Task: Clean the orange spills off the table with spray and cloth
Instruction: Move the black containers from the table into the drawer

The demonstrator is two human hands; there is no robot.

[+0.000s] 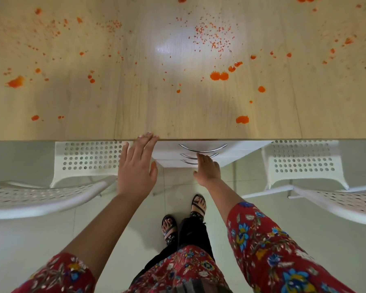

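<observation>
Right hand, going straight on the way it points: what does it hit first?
Most likely the middle curved handle of the white drawer unit under the table; fingertips of the right hand look right at it, though depth is unclear.

Orange spills (219, 76) dot the wooden table (178, 115). The left hand (138, 166) lies flat, fingertips (148, 135) on the table edge. The right hand (207, 169) is at the 3 shiny drawer handles (203, 148) underneath.
</observation>
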